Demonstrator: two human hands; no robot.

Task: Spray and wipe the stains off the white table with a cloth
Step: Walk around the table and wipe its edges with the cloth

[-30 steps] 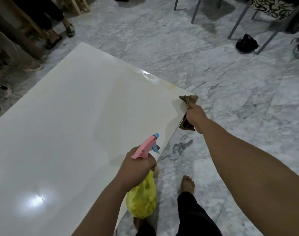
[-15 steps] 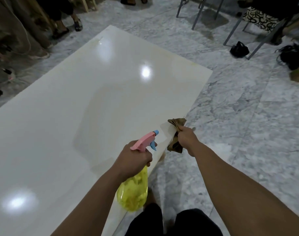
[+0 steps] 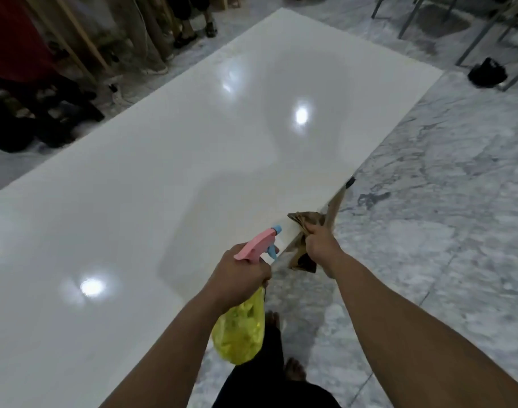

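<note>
The step in hand looks like wiping along the tabletop's (image 3: 163, 178) right edge, with the sprayer kept ready. The right hand (image 3: 321, 242), just right of centre in the frame, is clenched round a bunched brown cloth (image 3: 306, 220); the cloth lies over the edge, part on the white surface and part hanging down the side. The left hand (image 3: 240, 275), lower centre, grips the neck of a spray bottle (image 3: 240, 331), with the pink head and blue nozzle pointing up the frame along the edge; whether a finger is on the trigger cannot be told.

The bottle's yellow, see-through body hangs below the hand, off the tabletop and over the marble floor (image 3: 428, 231). How much liquid it holds cannot be read.

No stain shows plainly on the glossy surface, only bright light reflections. The next move probably calls for finding any remaining mark, aiming the nozzle at it, squeezing, then rubbing with the cloth pressed flat.
</note>
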